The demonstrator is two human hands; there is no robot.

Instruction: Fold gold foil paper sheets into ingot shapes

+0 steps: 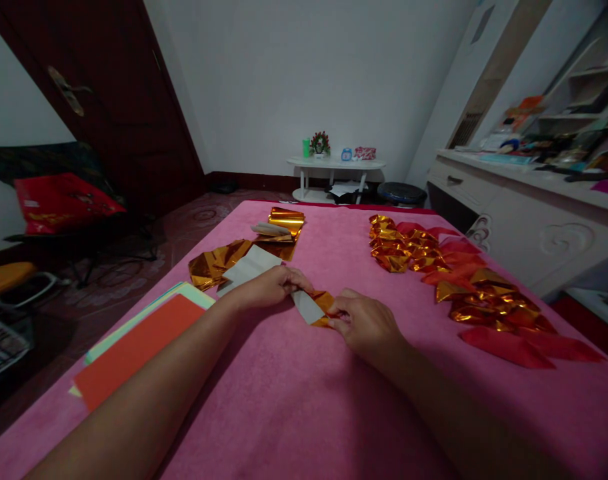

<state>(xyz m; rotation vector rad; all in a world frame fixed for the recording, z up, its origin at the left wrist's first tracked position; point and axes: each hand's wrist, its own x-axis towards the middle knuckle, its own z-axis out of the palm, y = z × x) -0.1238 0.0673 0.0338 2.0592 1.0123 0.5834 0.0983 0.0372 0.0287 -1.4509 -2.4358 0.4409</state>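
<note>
Between my hands is a small sheet of gold foil paper (308, 308), partly folded, with its pale grey back facing up in the middle. My left hand (279, 285) pinches its far left edge. At the near right edge, the fingers of my right hand (357, 319) close on the gold side. Just beyond my left hand lies a pale grey sheet (251, 267), next to crumpled gold foil (219, 261). A shiny gold roll (287, 219) sits farther back on the pink cloth (294, 400).
Several folded gold foil pieces (494, 300) and red paper pieces (509, 348) lie along the right side. Coloured paper sheets (144, 347), orange on top, are under my left forearm. Beyond stand a small white table (337, 162), a white cabinet (534, 207) and a chair with a red bag (67, 203).
</note>
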